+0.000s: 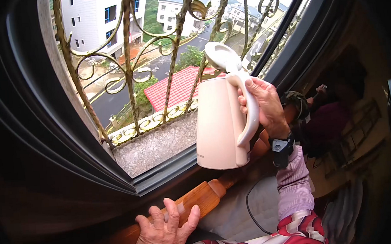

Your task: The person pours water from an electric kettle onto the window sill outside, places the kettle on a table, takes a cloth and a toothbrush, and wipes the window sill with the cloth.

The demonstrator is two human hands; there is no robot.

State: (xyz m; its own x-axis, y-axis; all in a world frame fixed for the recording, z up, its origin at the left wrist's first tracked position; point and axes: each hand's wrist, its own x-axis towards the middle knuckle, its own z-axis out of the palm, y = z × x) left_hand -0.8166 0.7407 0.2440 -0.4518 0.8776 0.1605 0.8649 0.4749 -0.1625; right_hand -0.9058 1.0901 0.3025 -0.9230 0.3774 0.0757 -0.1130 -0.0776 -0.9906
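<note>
My right hand (pixel 263 106) grips the white handle of a pale pink electric kettle (pixel 217 122) and holds it in the air at the open window, its lid (pixel 222 56) flipped up. The kettle hangs just above the dark window frame (pixel 163 176), close to the ornate metal grille (pixel 130 58). My left hand (pixel 164 230) rests lower down, with its fingers curled over a wooden rail (pixel 200 196) below the window.
A stone ledge (pixel 156 145) lies outside the window behind the grille. A black cord (pixel 251 208) runs over a grey cushion below the kettle. The glass on the right reflects a dim room. Streets and buildings lie far below.
</note>
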